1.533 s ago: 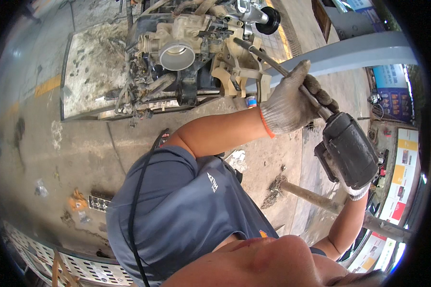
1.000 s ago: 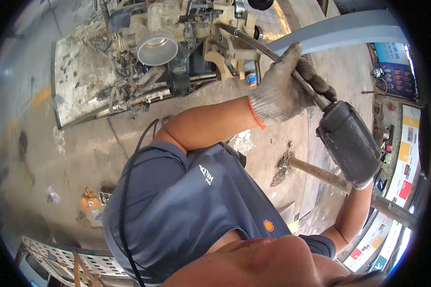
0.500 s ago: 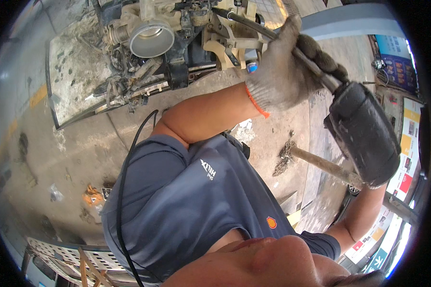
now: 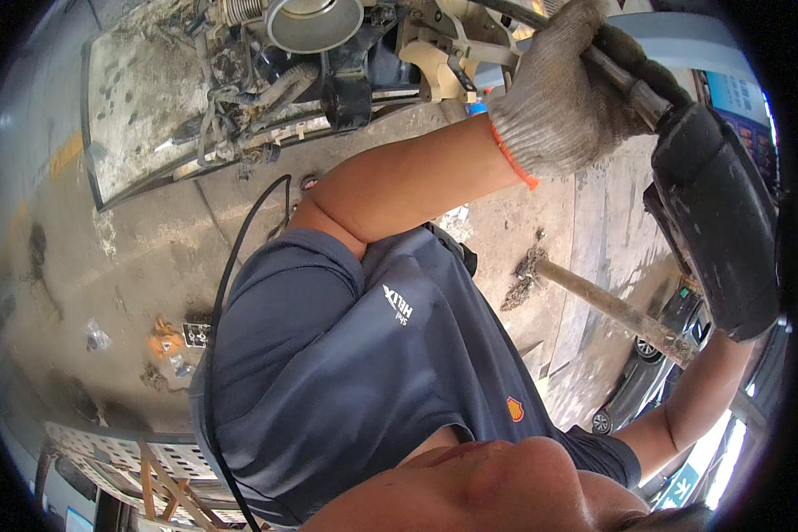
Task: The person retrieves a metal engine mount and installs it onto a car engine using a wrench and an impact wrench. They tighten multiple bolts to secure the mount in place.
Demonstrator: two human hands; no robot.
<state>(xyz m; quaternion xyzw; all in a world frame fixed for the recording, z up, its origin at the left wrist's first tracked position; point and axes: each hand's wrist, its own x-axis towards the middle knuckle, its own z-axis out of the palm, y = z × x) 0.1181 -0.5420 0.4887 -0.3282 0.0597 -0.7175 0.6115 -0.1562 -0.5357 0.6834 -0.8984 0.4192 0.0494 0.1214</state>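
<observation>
My left hand [image 4: 563, 106], in a grey knit glove with dark fingers and an orange cuff, wraps round a long metal shaft [image 4: 616, 66]. Past the glove the shaft runs up to the top edge, over an engine assembly [image 4: 346, 75]; its far tip is out of view. At its near end is the thick black body of a power tool [image 4: 718, 222]. My bare right forearm [image 4: 705, 390] reaches that body's rear end; the tool hides most of my right hand, which seems to grip it. A round grey metal opening [image 4: 315, 22] and cream brackets [image 4: 434, 71] sit on the engine.
A stained board with a dark frame [image 4: 129, 115] lies under the engine's hoses. A tan pole [image 4: 612, 310] ends in a ragged grey clump on the floor. A dark car [image 4: 634, 381] stands at right. A black cable [image 4: 230, 293] hangs along my left arm. A perforated white rack [image 4: 124, 457] is lower left.
The view has shifted, so the engine sits higher and is partly cut off. Both hands and the tool appear farther right, the left hand slightly higher. The grip on the shaft is unchanged.
</observation>
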